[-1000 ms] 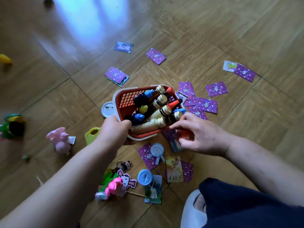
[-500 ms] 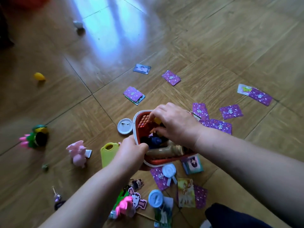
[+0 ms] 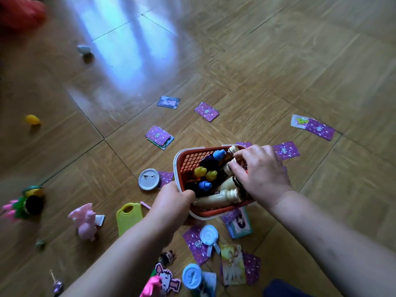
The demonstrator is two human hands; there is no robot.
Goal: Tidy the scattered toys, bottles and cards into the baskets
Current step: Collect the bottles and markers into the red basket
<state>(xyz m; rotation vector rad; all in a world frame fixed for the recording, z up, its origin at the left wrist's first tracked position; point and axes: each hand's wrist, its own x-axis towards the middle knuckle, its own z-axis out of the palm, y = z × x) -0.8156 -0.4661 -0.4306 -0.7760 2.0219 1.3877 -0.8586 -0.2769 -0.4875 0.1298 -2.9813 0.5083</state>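
Observation:
A red mesh basket [image 3: 188, 159] with a white rim sits on the wooden floor, packed with small bottles [image 3: 214, 200] with gold, blue and yellow caps. My left hand [image 3: 173, 200] grips the basket's near left rim. My right hand [image 3: 259, 174] reaches into the basket from the right, fingers curled around a gold-capped bottle [image 3: 228, 168]. Purple cards [image 3: 286, 150] lie scattered around the basket. A pink toy animal [image 3: 85, 220] and a green tag [image 3: 128, 217] lie to the left.
A white badge [image 3: 148, 179] lies left of the basket. A lollipop toy [image 3: 209, 235], a blue lid [image 3: 191, 275], picture cards [image 3: 232, 263] and keychains [image 3: 168, 277] are near my knees. A yellow toy [image 3: 32, 120] and a green-pink toy [image 3: 25, 203] sit far left.
My right hand lifted from the floor by the basket's near edge into the basket and has shifted to its right side among the bottle caps. My left hand kept its hold on the rim.

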